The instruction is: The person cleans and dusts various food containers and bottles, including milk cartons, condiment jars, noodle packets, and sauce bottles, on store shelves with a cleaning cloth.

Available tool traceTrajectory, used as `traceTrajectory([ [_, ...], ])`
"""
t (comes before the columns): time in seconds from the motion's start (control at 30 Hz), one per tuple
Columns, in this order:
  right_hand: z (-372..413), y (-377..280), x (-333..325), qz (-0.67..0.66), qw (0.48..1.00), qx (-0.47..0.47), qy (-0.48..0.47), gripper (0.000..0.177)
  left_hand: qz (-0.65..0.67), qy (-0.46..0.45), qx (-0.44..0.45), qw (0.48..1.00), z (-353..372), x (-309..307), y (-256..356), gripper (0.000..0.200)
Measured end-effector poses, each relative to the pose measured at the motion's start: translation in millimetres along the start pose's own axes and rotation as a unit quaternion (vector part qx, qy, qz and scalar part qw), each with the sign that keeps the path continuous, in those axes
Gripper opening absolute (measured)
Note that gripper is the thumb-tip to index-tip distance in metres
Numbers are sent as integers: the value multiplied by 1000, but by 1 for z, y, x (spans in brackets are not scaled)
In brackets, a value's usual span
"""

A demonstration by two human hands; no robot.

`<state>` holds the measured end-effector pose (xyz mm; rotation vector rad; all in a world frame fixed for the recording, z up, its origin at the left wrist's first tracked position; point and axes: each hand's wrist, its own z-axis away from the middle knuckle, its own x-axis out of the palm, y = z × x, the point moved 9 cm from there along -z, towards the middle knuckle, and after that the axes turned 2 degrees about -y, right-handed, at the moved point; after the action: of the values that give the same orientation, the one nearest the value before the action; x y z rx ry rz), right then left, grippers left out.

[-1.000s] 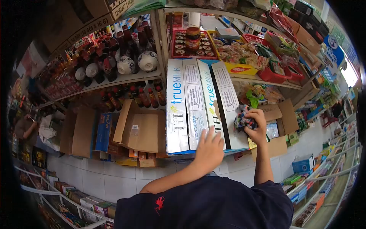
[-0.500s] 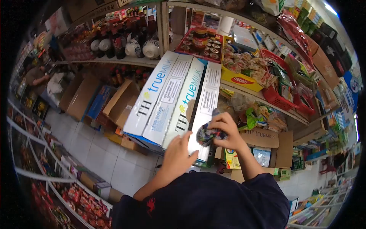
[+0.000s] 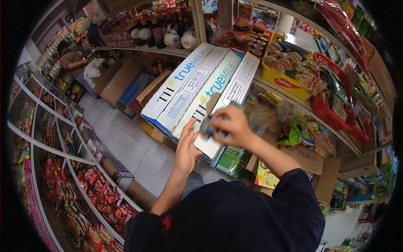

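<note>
My right hand (image 3: 233,126) is closed around a bunched, dark multicoloured cloth (image 3: 206,127), blurred by motion. It is over the front end of a white TH true MILK carton (image 3: 207,145). My left hand (image 3: 184,154) is at the same carton's front edge, palm turned inward and fingers apart, with the thumb close to the cloth. The carton's top has blue and black lettering and a torn brown patch (image 3: 213,101). Beside it on the left is another milk carton (image 3: 184,80) marked "less sugar".
On the right shelf are a yellow nabati box (image 3: 282,81) of packets and a red basket (image 3: 325,110). Jars stand on a red tray (image 3: 224,42) behind the cartons. An open brown box (image 3: 310,161) is lower right. Snack racks (image 3: 90,185) line the left; a person (image 3: 73,63) is farther back.
My right hand has brought the cloth toward the carton's front left. My left hand has turned from palm-down on the carton top to its front edge. The view has shifted.
</note>
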<state>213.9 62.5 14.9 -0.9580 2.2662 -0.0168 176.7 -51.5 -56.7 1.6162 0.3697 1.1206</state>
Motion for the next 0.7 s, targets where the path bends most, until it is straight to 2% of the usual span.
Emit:
traceTrajectory([
  [0.1, -5, 68, -19, 55, 992, 108, 41, 29, -7, -17, -7, 1000, 0, 2, 1, 49],
  [0.17, -6, 113, -36, 87, 981, 155, 82, 25, 34, -41, -15, 998, 1, 3, 0, 45],
  [0.2, -4, 141, -40, 66, 974, 193, 96, 24, 28, -37, -18, 999, 1, 4, 1, 44],
  [0.3, -3, 208, -51, 109, 955, 262, 89, 26, 9, -26, -22, 999, 0, 3, 1, 41],
  [0.37, 1, 247, -63, 167, 941, 271, 115, 28, -9, -21, -21, 1000, 2, 4, 2, 39],
  [0.43, -5, 263, -76, 171, 931, 295, 130, 31, -3, -24, -16, 1000, 0, 2, 3, 38],
  [0.53, -3, 280, -85, 247, 891, 364, 117, 35, 12, -24, -8, 1000, 1, 4, 2, 38],
  [0.63, -5, 267, -82, 250, 903, 337, 91, 33, -3, -13, -13, 1000, 3, 4, 2, 38],
  [0.7, 2, 249, -72, 191, 911, 356, 85, 27, -9, -20, -20, 1000, 1, 3, 3, 37],
])
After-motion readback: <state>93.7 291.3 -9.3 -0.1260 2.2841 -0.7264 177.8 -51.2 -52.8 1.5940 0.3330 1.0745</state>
